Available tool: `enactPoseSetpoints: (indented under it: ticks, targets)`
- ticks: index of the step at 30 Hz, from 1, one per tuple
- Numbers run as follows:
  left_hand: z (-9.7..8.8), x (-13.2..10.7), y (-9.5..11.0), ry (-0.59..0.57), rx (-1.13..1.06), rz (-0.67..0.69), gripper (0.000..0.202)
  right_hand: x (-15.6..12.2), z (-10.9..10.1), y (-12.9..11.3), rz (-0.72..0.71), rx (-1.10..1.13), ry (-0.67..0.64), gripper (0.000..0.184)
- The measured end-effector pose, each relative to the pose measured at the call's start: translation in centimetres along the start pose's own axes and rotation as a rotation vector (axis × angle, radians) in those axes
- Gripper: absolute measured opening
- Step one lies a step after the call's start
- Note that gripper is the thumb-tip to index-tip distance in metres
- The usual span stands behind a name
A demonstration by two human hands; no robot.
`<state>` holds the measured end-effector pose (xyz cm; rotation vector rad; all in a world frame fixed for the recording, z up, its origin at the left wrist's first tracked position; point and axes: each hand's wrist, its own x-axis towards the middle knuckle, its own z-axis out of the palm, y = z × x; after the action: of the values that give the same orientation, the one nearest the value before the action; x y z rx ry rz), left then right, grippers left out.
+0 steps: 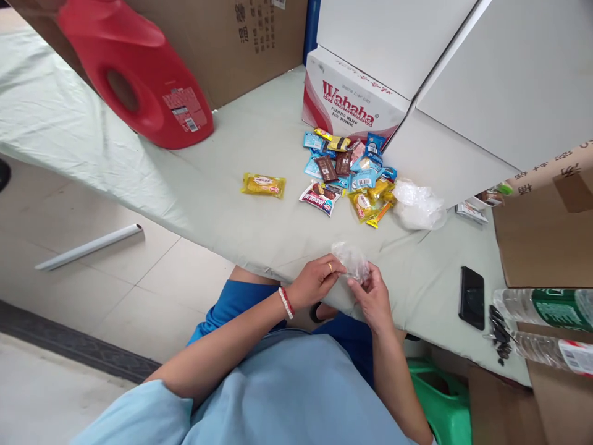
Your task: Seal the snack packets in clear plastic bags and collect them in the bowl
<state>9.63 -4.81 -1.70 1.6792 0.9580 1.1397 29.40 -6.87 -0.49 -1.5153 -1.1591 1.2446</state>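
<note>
A small clear plastic bag (353, 259) is pinched between my two hands at the table's front edge. My left hand (316, 279), with a ring and a beaded bracelet, grips the bag's left side, fingers closed. Fingers of my right hand (373, 298) close on its right side. Beyond the bag lies a pile of wrapped snacks (343, 162) in blue, brown and yellow packets. One yellow packet (264, 185) sits apart to the left, and a maroon and white packet (319, 198) lies at the pile's front. More crumpled clear bags (418, 205) rest right of the pile.
A red jug (148, 74) stands at the back left before a cardboard box (259, 37). Behind the snacks is a Wahaha carton (354, 93). On the right are a phone (472, 298), plastic bottles (556, 307) and dark small items (500, 334). A green stool (440, 402) is below.
</note>
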Motion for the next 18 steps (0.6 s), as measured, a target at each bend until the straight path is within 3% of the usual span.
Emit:
enactPoseSetpoints:
  ticks: [5,8,10,13,14,16,18]
  targets:
    - [-2.3,-0.3,-0.3,0.118,-0.297,-0.117,0.012,0.8,-1.7,-0.4,0.031,0.123,0.201,0.038]
    - [-3.3,-0.3,-0.8,0.156,-0.427,-0.179,0.010,1.1,-3.2,-0.7,0.066,0.196,0.194,0.040]
    - [-3.3,-0.5,-1.1,0.172,-0.451,-0.191,0.010,0.9,-3.7,-0.7,0.004,0.124,0.279,0.038]
    - [-2.8,-0.9,-0.9,0.160,-0.395,-0.155,0.012,0.1,-3.5,-0.9,-0.213,-0.068,0.407,0.033]
    - [-2.6,-1.0,-0.7,0.141,-0.358,-0.130,0.013,-0.2,-3.1,-1.0,-0.269,-0.132,0.362,0.035]
    - [-2.4,-1.1,-0.3,0.101,-0.276,-0.070,0.014,-0.5,-2.2,-1.3,-0.327,-0.261,0.145,0.043]
    - [-2.4,-1.1,0.1,0.074,-0.198,-0.017,0.013,-0.5,-1.2,-1.4,-0.364,-0.370,-0.039,0.037]
